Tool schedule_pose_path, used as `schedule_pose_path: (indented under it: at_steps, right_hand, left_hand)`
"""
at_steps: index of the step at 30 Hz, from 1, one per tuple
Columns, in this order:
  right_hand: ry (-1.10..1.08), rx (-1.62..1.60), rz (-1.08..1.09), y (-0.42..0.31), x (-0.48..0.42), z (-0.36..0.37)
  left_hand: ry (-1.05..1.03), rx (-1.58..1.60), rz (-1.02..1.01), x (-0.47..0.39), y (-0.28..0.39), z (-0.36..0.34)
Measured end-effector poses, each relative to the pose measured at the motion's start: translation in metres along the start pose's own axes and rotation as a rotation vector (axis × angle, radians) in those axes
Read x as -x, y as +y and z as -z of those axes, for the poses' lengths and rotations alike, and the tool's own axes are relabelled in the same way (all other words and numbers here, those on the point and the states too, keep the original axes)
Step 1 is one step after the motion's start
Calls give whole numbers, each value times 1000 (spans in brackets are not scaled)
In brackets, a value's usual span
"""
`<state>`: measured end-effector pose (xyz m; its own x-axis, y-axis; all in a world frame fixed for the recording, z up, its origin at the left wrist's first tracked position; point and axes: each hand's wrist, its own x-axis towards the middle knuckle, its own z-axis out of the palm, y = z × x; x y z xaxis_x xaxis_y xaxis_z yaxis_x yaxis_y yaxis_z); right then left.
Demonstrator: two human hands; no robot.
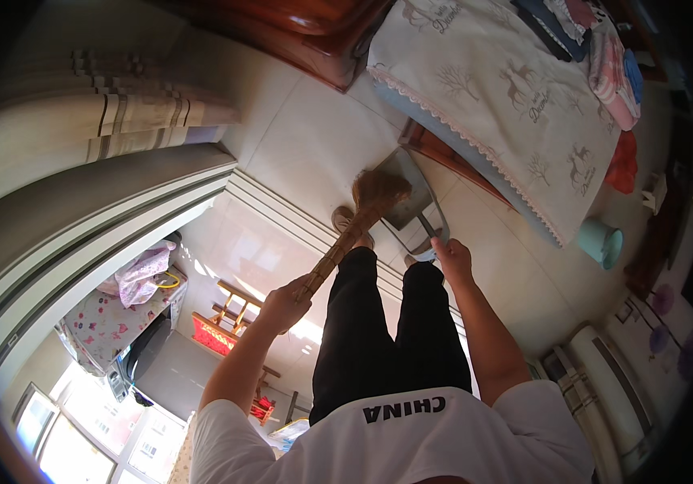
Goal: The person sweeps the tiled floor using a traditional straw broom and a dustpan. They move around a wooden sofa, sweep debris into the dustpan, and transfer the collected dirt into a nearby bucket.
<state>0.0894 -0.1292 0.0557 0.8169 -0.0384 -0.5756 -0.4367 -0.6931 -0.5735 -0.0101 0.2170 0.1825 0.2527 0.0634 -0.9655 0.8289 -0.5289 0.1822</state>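
My left hand [286, 304] grips the bound handle of a straw broom [349, 236], which slants up and to the right. The broom's brown bristles reach over the pan of a grey dustpan [408, 166] and hide part of it. Around the dustpan's handle [426, 225] my right hand [454, 261] is closed, its thumb laid along the shaft. The dustpan is low over the tiled floor [298, 130]; whether it touches cannot be told. Beside the broom shows one brown shoe [341, 219].
A bed with a patterned cover [497, 91] stands at upper right, folded clothes [609, 72] on it. Near its corner is a mint-green bin [601, 243]. A sliding-door track [286, 209] crosses the floor. Left are a curtain [140, 118], a wooden stool [234, 308] and a cloth-covered table [116, 320].
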Motion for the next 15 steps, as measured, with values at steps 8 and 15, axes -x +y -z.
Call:
schedule_pose_path:
  at_steps: [8, 15]
  right_hand:
    - [4, 10, -9, -9, 4, 4]
    - [72, 56, -41, -18, 13, 5]
  left_hand:
    - [297, 89, -197, -16, 0, -9]
    - [358, 115, -202, -105, 50, -11]
